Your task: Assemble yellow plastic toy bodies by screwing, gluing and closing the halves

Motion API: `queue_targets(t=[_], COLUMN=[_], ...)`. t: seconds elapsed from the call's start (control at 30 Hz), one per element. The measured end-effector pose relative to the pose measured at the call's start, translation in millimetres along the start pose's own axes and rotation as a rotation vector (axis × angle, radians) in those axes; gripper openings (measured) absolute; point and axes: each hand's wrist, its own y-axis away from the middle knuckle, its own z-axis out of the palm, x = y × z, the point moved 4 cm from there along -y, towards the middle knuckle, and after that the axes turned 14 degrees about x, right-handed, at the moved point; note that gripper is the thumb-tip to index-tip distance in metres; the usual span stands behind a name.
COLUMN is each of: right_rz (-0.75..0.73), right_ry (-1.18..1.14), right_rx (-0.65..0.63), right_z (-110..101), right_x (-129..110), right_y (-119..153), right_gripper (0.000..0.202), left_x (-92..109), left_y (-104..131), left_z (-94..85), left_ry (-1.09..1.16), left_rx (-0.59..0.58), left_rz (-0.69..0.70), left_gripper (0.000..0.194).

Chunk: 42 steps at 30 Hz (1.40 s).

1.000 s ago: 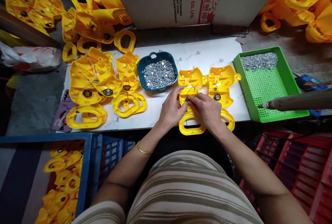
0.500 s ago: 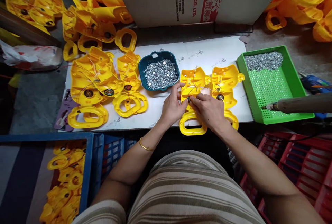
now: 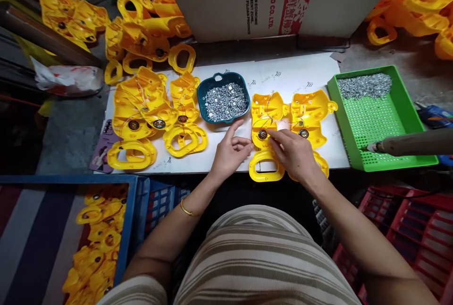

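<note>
A yellow plastic shell with thin wires lies open on the white board, and a round speaker sits in its lower part. My right hand is over the shell's lower right edge, its fingertips by the speaker, apparently holding nothing. Just left of the shell, my left hand has its fingers apart and nothing in them. A similar shell with its own speaker lies to the right. Below the near shell is a yellow ring-shaped handle.
A dark teal tray of screws stands behind my left hand. To the right is a green basket with small metal parts, under a grey rod. More yellow shells lie left. A cardboard box stands behind.
My left hand has drawn back from the shell to the left and its fingers have spread. My right hand has shifted slightly right and down, uncovering the speaker. The camera view has shifted slightly.
</note>
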Motion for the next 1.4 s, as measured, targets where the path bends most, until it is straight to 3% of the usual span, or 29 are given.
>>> queue_targets(t=[0.13, 0.23, 0.3, 0.4, 0.57, 0.7, 0.83, 0.93, 1.07, 1.13, 1.23, 1.3, 1.4], right_rz=[0.134, 0.315, 0.443, 0.629, 0.834, 0.764, 0.433, 0.209, 0.176, 0.282, 0.418, 0.390, 0.224], right_ry=[-0.351, -0.610, -0.776, -0.965, -1.147, -1.100, -0.755, -0.545, -0.488, -0.541, -0.627, -0.591, -0.411], right_rx=[0.134, 0.079, 0.020, -0.016, -0.055, 0.100, 0.290, 0.349, 0.313, 0.263, 0.119, 0.015, -0.057], right_z=[-9, -6, -1, 7, 19, 19, 8, -1, -5, -4, 0, 1, 0], right_x=[0, -5, -9, -10, -6, -2, -4, -10, -6, 5, 19, 20, 14], right_y=[12, 20, 22, 22, 22, 25, 26, 23, 14, 10, 5, 3, 1], right_gripper=[0.024, 0.023, 0.029, 0.035, 0.041, 0.033, 0.019, 0.016, 0.014, 0.013, 0.016, 0.013, 0.009], left_x=[6, 9, 9, 9, 12, 14, 15, 16, 17, 16, 13, 7, -2], left_y=[3, 8, 10, 13, 21, 30, 34, 37, 35, 33, 33, 36, 41], left_z=[2.3, 7.1, 10.6, 14.5, 16.8, 21.5, 25.1, 27.3, 24.8, 15.5, 0.6, -2.3, -0.2], left_ry=[0.251, 0.411, 0.461, 0.426, 0.193, 0.169, 0.161, 0.185, 0.195, 0.088, -0.264, -0.506, -0.732], left_rx=[-0.011, -0.078, -0.102, -0.079, 0.027, 0.003, -0.025, -0.043, -0.057, 0.034, 0.199, 0.199, 0.150], left_rz=[-0.176, -0.316, -0.329, -0.242, 0.076, 0.205, 0.206, 0.186, 0.246, 0.381, 0.620, 0.679, 0.665], left_gripper=[0.072, 0.068, 0.065, 0.062, 0.048, 0.037, 0.042, 0.051, 0.056, 0.048, 0.032, 0.029, 0.037])
